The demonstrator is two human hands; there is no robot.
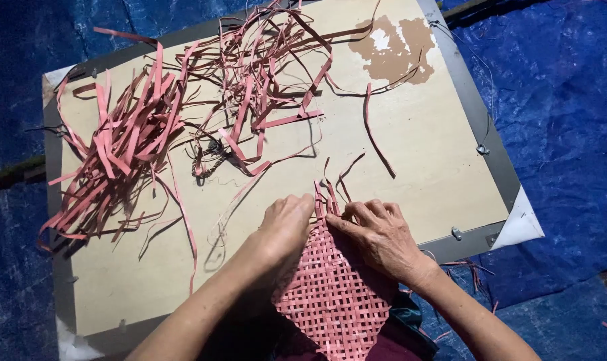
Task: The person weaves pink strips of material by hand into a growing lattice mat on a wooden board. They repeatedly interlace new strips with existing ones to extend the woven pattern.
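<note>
Here, both hands, left (284, 220) and right (378, 235), pinched on the pink woven mat (333, 294) between them.

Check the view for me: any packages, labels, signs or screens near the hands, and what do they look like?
None in view: no package, label, sign or screen.
Only a pale board with a grey frame, lying on a blue tarp.
Loose pink strips are piled at the board's left and top.
Left hand and right hand press on a pink woven mat.
</note>
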